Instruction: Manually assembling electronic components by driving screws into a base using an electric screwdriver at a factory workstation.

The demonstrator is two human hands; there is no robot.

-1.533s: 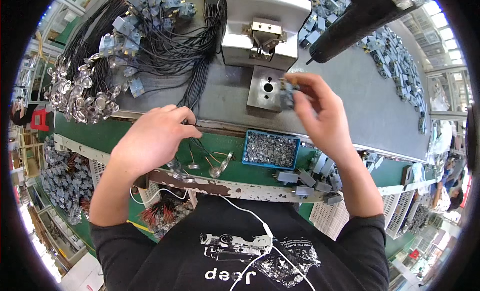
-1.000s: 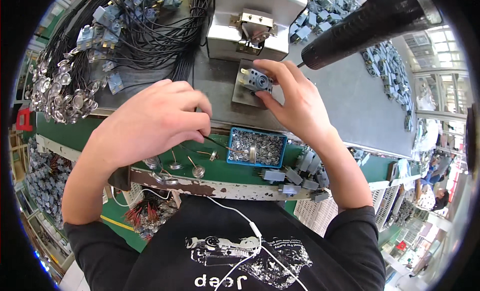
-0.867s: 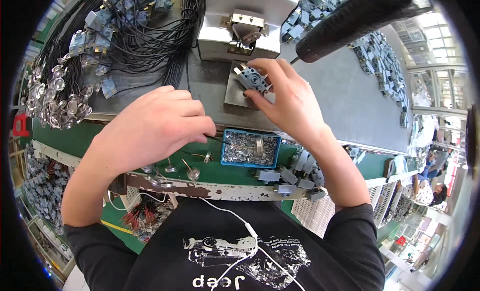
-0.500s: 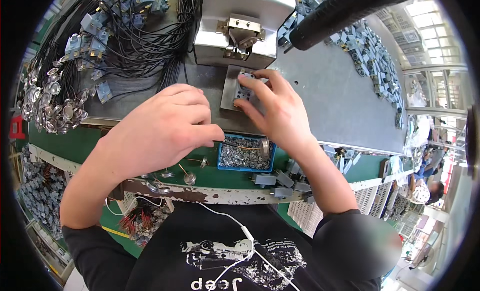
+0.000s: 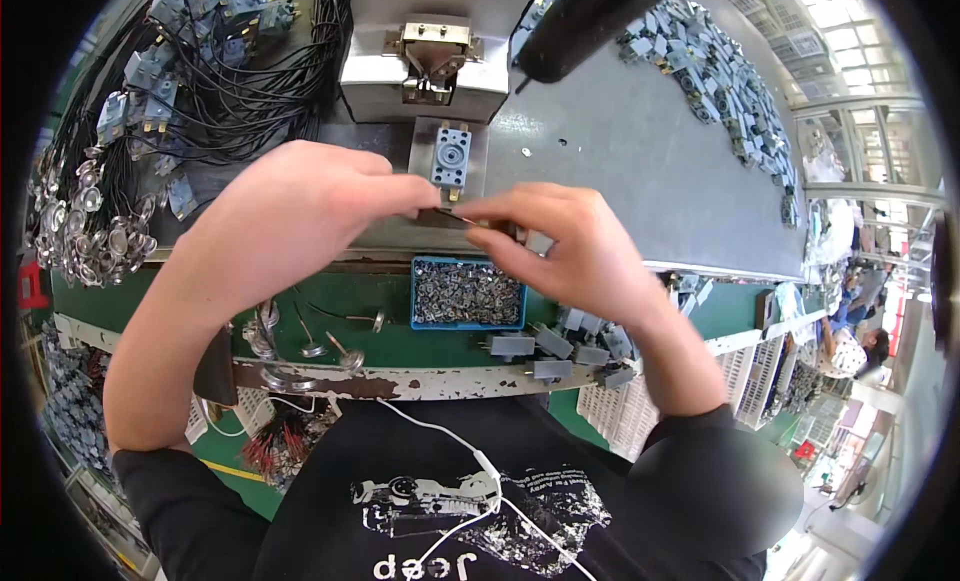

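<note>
A grey switch-like block [image 5: 452, 153] with a round centre and brass terminals lies on a flat metal fixture plate [image 5: 425, 149]. Just in front of it, my left hand [image 5: 310, 196] is closed, its fingertips pinching a thin dark wire [image 5: 456, 216]. The wire runs across to my right hand [image 5: 575, 239], whose thumb and fingers close on its other end. Something shiny shows in part beneath the right fingers; its shape is mostly hidden. Both hands hover over the table's front edge, behind a blue tray [image 5: 468, 327] of small metal pieces [image 5: 465, 293].
Behind the fixture stands a metal press-like machine [image 5: 435, 56]. Black wires [image 5: 255, 86] with grey blocks and shiny discs [image 5: 120, 226] heap at the left. Grey blocks [image 5: 720, 91] pile at the far right, more [image 5: 550, 343] beside the tray. A dark tube [image 5: 590, 26] juts in above.
My right hand has left the grey block and come nearer me to grip the wire. My left hand has moved up with the wire. The view has shifted slightly.
</note>
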